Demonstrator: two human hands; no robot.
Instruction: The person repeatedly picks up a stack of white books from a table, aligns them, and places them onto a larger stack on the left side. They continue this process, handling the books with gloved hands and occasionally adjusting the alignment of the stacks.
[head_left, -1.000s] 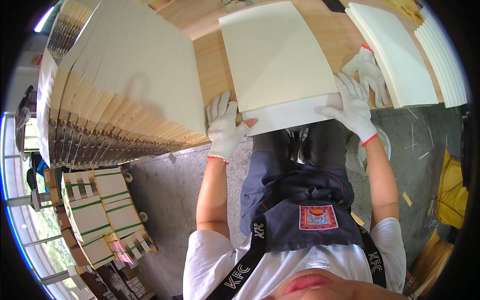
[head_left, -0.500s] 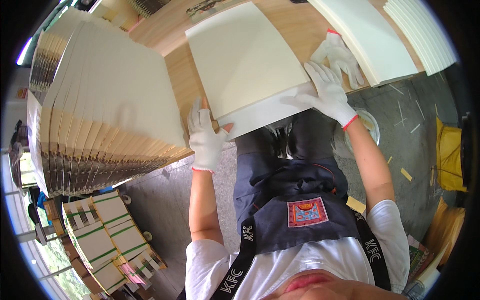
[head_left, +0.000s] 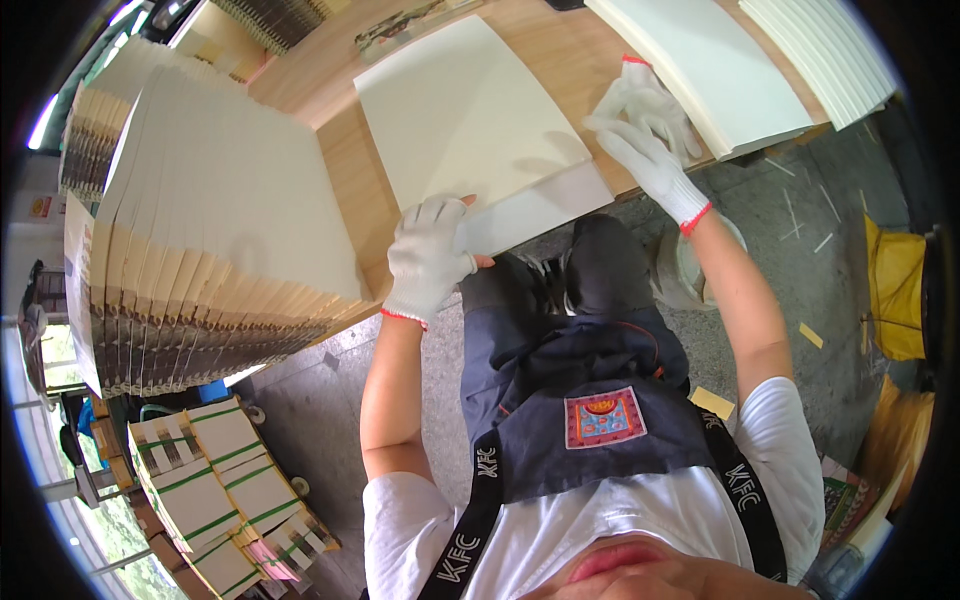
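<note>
Left hand (head_left: 428, 258) shifted inward, cream sheet (head_left: 465, 110) beneath fingers (head_left: 436, 210)

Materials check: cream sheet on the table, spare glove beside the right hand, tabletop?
Cream sheet: probably paper or thin card, matte; thin, crisp edges, no glare.
Spare glove: likely knitted cotton or a blend, matte; soft folds, red-edged cuff.
Tabletop: wood or wood-look laminate, smooth; tan grain shows, but solid or veneer is unclear.
</note>
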